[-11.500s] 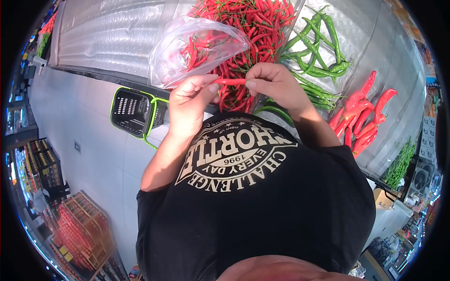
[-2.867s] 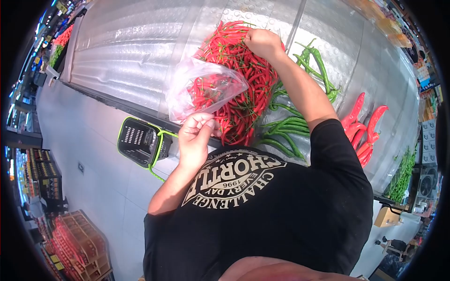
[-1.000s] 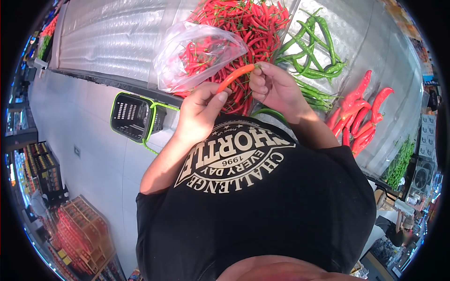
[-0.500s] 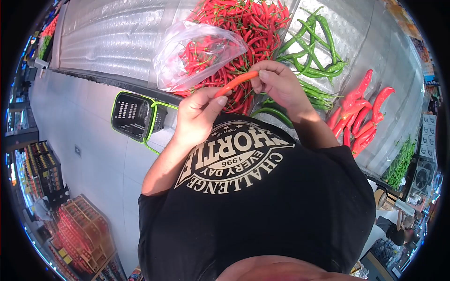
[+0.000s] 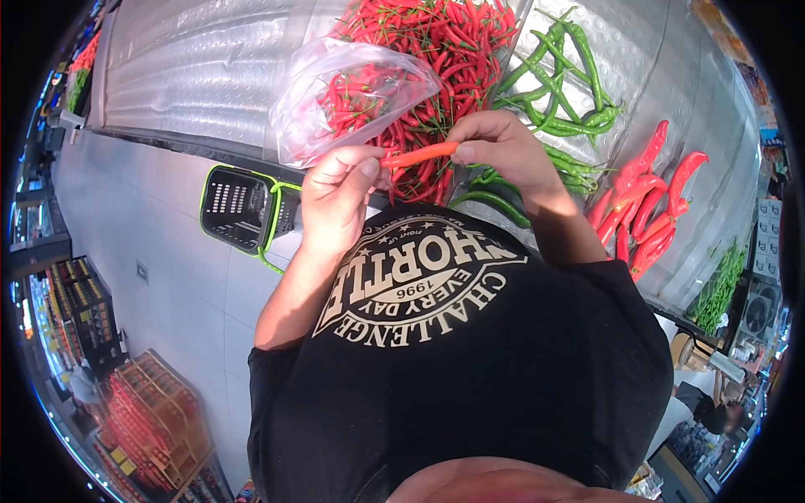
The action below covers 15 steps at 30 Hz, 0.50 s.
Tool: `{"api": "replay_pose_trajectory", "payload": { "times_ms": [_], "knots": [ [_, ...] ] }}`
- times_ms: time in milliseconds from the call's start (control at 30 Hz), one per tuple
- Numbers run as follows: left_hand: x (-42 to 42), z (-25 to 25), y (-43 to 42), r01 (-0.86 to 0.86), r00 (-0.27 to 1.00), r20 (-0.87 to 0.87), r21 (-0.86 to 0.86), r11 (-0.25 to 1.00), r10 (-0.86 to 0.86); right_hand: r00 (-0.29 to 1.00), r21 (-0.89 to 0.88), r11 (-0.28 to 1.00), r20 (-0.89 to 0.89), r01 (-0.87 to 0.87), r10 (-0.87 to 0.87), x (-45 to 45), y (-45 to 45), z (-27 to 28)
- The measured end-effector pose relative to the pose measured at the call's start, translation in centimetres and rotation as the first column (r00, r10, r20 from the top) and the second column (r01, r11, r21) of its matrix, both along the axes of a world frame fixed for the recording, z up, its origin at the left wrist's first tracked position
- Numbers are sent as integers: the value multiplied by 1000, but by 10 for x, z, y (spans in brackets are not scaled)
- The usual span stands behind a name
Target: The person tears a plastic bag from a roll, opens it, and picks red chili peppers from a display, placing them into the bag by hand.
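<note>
Between my two hands an orange-red chili pepper (image 5: pixel 422 155) is held nearly level, in front of my chest. My left hand (image 5: pixel 337 186) pinches its left end between thumb and fingers. My right hand (image 5: pixel 506 152) has the other end pinched the same way. Just behind the pepper lies a heap of small red chilies (image 5: pixel 457 63) with green stems. On the heap's left side rests a clear plastic bag (image 5: pixel 303 92) with red chilies in it. Long green chilies (image 5: pixel 490 206) lie just below my right hand, partly hidden by it.
More green peppers (image 5: pixel 579 126) and larger red peppers (image 5: pixel 641 205) lie on the silver-lined display counter (image 5: pixel 184 63). A black basket with green trim (image 5: pixel 239 210) stands at lower left of the counter. Stacked goods (image 5: pixel 155 411) are on the floor; a person (image 5: pixel 703 407) is far right.
My left hand has turned and moved slightly left, its fingers now more closed around the pepper's end. My right hand has dipped a little, and the pepper lies more level.
</note>
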<state>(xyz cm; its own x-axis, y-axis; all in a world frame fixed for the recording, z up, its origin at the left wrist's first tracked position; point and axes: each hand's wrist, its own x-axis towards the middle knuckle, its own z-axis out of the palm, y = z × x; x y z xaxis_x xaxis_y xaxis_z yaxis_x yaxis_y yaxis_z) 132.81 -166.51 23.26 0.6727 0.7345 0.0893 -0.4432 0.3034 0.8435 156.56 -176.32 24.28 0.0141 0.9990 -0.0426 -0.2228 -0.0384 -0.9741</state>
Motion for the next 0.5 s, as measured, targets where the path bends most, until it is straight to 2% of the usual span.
{"api": "replay_pose_trajectory", "payload": {
  "times_ms": [133,200,333,433,500],
  "knots": [
    [-1,-1,0,-8,1000,26,21,1000,7,999,-8,999,-2,-50,50,2,1,0],
    [-3,-1,0,-28,998,-51,42,999,30,997,-46,996,19,-76,77,1,1,2],
    [-2,-3,2,-18,998,-59,42,999,21,996,-90,992,14,-85,87,-3,-1,8],
    [3,-1,1,-36,998,-55,42,998,39,995,-63,994,37,-87,89,-1,0,4],
    [6,1,2,-123,992,10,-61,991,123,1000,14,1000,-30,-1,1,2,3,2]
  ]
}}
